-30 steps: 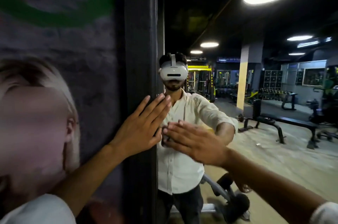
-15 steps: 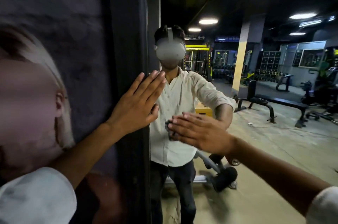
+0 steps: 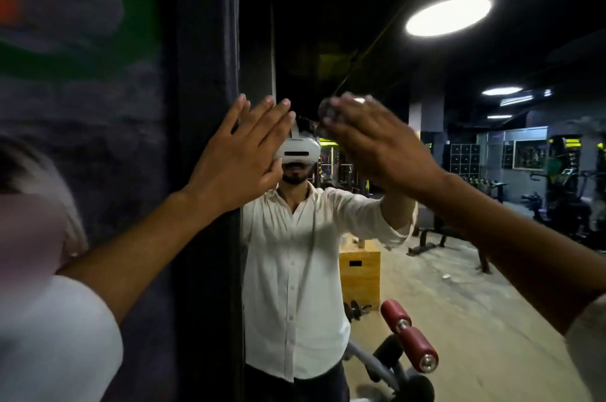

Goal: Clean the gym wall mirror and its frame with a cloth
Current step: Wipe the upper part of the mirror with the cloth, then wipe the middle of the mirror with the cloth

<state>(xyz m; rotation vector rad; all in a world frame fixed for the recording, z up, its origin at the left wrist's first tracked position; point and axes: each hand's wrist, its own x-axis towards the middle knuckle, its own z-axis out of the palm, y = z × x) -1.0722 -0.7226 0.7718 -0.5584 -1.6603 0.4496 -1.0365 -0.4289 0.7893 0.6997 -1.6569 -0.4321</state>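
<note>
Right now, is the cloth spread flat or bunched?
Likely bunched: the cloth shows only as a small dark wad under the fingertips of the right hand, against the mirror. Blur hides its folds.

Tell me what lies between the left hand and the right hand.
In the head view, only bare mirror glass, reflecting a headset, separates the left hand from the right hand.

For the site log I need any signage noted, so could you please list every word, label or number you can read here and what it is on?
None can be read in this frame.
Wall poster: green and orange shapes only, blurred.
Yellow strip reflected in the mirror: too small and blurred.
Framed board in the reflection: too small to read.
Wooden box: a dark slot, no lettering visible.
</note>
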